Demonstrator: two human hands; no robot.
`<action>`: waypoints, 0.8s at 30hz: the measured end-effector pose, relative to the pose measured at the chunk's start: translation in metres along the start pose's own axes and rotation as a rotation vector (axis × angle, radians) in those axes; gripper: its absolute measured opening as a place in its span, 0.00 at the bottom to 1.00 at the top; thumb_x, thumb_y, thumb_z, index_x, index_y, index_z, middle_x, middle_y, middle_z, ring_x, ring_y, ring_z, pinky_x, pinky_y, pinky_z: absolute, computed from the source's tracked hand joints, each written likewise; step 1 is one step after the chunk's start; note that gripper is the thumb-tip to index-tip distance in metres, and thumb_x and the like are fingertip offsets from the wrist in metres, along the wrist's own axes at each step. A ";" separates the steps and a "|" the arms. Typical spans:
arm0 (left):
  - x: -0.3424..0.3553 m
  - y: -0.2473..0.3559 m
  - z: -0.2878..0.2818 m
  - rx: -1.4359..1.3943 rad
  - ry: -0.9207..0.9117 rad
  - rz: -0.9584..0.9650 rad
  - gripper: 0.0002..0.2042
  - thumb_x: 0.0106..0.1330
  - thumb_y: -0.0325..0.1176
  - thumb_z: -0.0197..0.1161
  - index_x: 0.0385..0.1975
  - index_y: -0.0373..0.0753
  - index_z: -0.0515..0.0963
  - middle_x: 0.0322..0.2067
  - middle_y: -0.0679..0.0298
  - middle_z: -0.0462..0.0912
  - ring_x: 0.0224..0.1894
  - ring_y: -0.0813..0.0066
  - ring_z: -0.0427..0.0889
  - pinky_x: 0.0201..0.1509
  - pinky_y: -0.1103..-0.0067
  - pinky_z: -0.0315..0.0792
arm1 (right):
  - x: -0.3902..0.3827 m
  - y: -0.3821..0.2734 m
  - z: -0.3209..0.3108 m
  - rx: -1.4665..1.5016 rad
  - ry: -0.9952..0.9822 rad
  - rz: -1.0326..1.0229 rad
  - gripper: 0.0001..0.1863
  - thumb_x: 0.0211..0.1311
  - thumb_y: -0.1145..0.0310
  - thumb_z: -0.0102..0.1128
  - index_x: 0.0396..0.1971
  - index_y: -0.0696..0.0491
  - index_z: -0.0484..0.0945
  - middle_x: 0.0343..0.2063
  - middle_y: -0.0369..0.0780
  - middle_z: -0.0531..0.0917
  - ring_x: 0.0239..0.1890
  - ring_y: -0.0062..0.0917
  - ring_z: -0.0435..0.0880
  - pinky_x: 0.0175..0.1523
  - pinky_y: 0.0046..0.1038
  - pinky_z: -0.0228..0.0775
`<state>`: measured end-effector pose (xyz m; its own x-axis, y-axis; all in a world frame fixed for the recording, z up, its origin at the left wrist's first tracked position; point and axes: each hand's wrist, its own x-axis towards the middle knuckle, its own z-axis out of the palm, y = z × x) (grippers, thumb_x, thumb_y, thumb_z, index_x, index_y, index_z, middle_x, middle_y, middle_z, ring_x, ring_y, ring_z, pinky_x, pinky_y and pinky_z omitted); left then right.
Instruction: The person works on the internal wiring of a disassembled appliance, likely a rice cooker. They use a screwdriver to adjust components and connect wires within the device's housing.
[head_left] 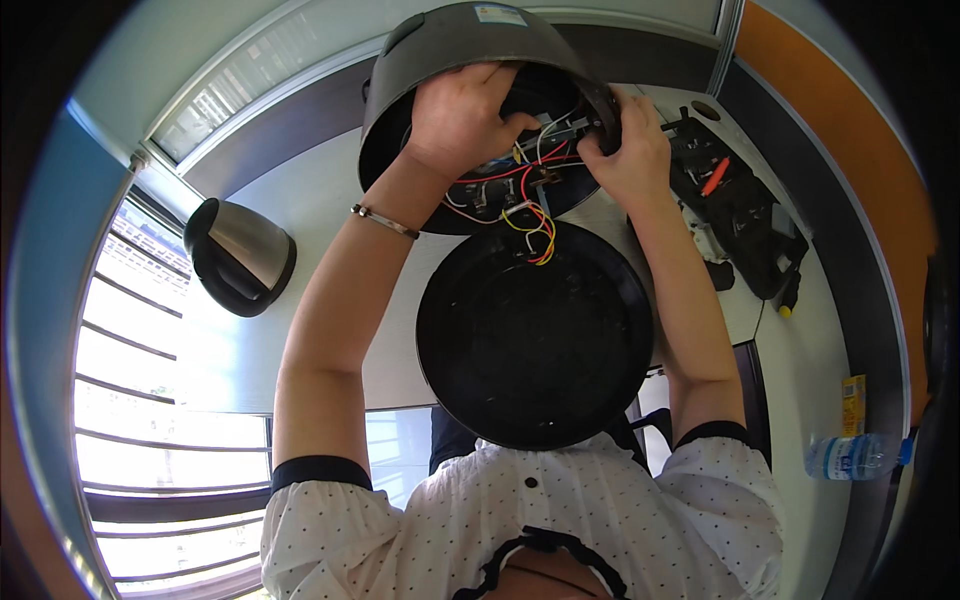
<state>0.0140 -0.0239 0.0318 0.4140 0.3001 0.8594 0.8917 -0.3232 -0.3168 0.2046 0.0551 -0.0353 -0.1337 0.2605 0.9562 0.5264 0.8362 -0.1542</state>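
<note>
A dark grey round appliance housing [440,50] stands tilted on the table, open toward me, with circuit parts [490,196] and red, white and yellow wires [540,225] inside. Its wires run down to a detached black round pan-like part [530,340] in front of me. My left hand [460,120] reaches inside the housing's upper part, fingers bent together, thumb out; whatever its fingertips hold is hidden. My right hand [630,150] grips the housing's right rim, thumb on the inner edge by the wires.
A steel kettle [240,255] sits left on the white table [350,280], beside a barred window. At right lie a black tool case [760,240], an orange-handled tool [715,176] and a yellow-tipped screwdriver [788,300]. A water bottle [850,457] and yellow box [853,400] are at lower right.
</note>
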 end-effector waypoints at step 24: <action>-0.001 0.003 0.003 -0.006 -0.007 -0.039 0.25 0.37 0.41 0.75 0.39 0.39 0.80 0.36 0.62 0.81 0.37 0.61 0.81 0.39 0.71 0.77 | 0.002 -0.020 -0.009 -0.127 -0.066 0.131 0.50 0.25 0.38 0.76 0.50 0.56 0.71 0.35 0.40 0.77 0.34 0.33 0.82 0.32 0.31 0.76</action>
<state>0.0172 -0.0226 0.0288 0.3798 0.3188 0.8684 0.9063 -0.3163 -0.2803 0.2013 0.0348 -0.0284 -0.1095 0.3974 0.9111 0.6442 0.7264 -0.2394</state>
